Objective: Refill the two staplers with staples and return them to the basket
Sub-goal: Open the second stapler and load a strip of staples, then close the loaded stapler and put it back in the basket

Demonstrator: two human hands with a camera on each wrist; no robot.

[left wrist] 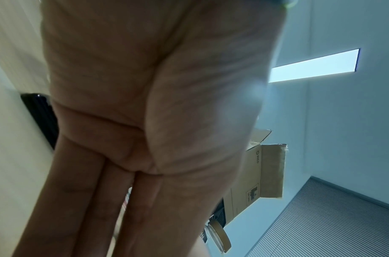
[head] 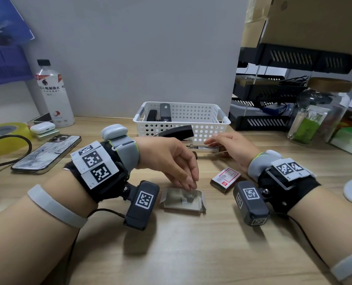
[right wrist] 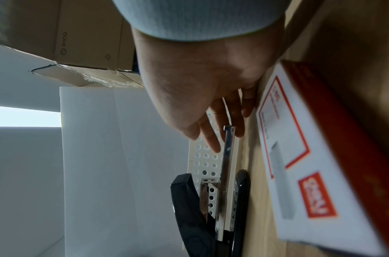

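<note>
A black stapler (head: 177, 131) lies on the wooden table with its lid swung up, in front of the white basket (head: 222, 122). Its bare metal magazine (right wrist: 227, 156) points right. My right hand (head: 212, 144) pinches the magazine's front end between thumb and fingers (right wrist: 211, 139). My left hand (head: 189, 185) reaches down with straight fingers (left wrist: 123, 208) onto an open tray of staples (head: 183, 200); its thumb is hidden. The red and white staple box sleeve (head: 225, 178) lies under my right wrist. A second black stapler (head: 165, 112) stands in the basket beside another black item (head: 151, 116).
A phone (head: 47, 154), earbud case (head: 42, 128), tape roll (head: 4, 134) and water bottle (head: 53, 95) sit at the left. Black document trays (head: 273, 103), a glass jar (head: 323, 112) and a cardboard box (head: 314, 21) crowd the right. A white wall panel stands behind the basket.
</note>
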